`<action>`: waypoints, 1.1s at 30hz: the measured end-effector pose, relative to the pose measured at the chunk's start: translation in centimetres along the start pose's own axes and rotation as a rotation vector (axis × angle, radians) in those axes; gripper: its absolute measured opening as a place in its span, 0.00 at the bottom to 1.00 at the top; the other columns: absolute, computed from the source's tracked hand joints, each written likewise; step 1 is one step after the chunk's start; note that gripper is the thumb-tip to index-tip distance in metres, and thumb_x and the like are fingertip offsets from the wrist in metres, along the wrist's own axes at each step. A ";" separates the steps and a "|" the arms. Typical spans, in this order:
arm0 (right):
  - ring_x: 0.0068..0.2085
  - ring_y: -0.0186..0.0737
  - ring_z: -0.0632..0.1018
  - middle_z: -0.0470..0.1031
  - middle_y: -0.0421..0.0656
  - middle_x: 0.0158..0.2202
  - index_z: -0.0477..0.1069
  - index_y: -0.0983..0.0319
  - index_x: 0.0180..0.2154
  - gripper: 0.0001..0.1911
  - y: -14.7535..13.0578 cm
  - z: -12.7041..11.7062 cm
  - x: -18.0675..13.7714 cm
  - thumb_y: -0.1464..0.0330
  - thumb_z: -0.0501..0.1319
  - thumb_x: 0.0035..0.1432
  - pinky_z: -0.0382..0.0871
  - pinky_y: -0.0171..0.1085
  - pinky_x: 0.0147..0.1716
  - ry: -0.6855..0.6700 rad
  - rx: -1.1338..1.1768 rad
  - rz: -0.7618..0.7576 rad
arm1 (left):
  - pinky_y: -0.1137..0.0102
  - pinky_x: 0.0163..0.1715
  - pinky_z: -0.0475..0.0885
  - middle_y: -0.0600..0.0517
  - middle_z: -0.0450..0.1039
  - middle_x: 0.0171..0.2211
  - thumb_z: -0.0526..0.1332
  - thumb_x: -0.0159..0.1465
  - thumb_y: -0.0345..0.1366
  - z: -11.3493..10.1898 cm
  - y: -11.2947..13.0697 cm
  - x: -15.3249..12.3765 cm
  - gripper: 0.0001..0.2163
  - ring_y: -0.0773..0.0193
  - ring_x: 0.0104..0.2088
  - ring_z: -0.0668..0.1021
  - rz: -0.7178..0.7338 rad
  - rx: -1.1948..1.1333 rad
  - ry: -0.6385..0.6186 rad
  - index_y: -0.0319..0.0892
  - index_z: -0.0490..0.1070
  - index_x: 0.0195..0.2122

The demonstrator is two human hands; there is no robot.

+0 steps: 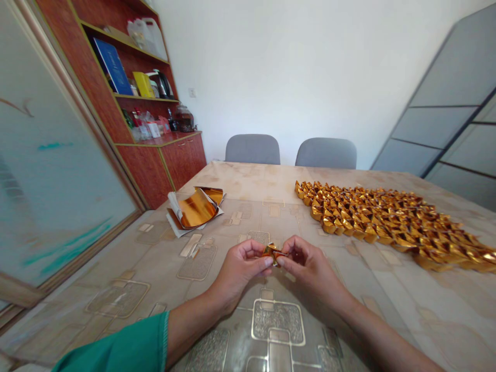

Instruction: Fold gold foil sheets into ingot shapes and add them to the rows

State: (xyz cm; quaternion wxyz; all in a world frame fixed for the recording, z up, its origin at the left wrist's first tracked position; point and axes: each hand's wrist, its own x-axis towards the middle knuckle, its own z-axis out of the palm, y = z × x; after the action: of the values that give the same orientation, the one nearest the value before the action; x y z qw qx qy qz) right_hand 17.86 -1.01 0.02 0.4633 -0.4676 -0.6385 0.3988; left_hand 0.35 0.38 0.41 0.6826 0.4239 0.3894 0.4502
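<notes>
Indoors, head view: we sit at a patterned worktop [116, 268] with a small gold foil piece [272, 252] held just above it, near the middle of the scene. Our left hand [242, 263] and right hand [306, 263] meet over it. Each grip is clamped on the foil, thumb and forefinger pinching one end, so the piece spans the gap between the hands and touches nothing else. A green sleeve [127, 346] shows at the near left.

To the far right lies a broad bed of folded gold shapes [387, 219], packed edge to edge in rows. To the far left rests a stack of flat gold sheets [197, 208], its top sheet curling. Two grey chairs [252, 149] stand at the far edge, and a red-brown cabinet [182, 157] stands at the left wall.

We judge the step in hand to be a fold partway through the piece, already creased and narrow. By our reading, the next move calls for a firm pinch at both ends and a steady, even pull or press, since the foil looks thin and quick to crumple.
</notes>
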 end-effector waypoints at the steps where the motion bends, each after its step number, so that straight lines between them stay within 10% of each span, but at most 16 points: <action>1: 0.28 0.35 0.69 0.69 0.38 0.25 0.67 0.60 0.29 0.08 0.0 0.1 0.0 0.64 0.63 0.56 0.61 0.34 0.27 0.004 0.007 0.003 | 0.75 0.26 0.71 0.55 0.73 0.25 0.75 0.46 0.37 0.0 0.0 0.0 0.15 0.71 0.24 0.74 0.007 0.007 0.004 0.38 0.72 0.29; 22: 0.28 0.37 0.70 0.71 0.39 0.25 0.67 0.60 0.23 0.09 -0.3 0.3 -0.3 0.71 0.64 0.53 0.60 0.36 0.29 0.088 -0.212 -0.037 | 0.75 0.30 0.75 0.53 0.78 0.28 0.76 0.45 0.38 0.1 -0.6 -0.1 0.15 0.69 0.28 0.78 -0.041 -0.013 -0.023 0.37 0.77 0.30; 33: 0.30 0.38 0.72 0.73 0.39 0.28 0.71 0.59 0.33 0.04 -0.4 0.0 -0.1 0.66 0.63 0.56 0.63 0.37 0.31 0.044 0.056 -0.033 | 0.76 0.29 0.76 0.52 0.78 0.28 0.78 0.40 0.37 0.0 0.3 0.2 0.19 0.70 0.26 0.78 -0.106 -0.156 0.041 0.37 0.73 0.29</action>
State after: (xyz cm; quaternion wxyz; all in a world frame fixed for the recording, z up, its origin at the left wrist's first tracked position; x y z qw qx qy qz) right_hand 17.75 -1.17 0.37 0.4966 -0.4527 -0.6242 0.3985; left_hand 0.31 0.60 0.70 0.7284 0.3391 0.3889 0.4509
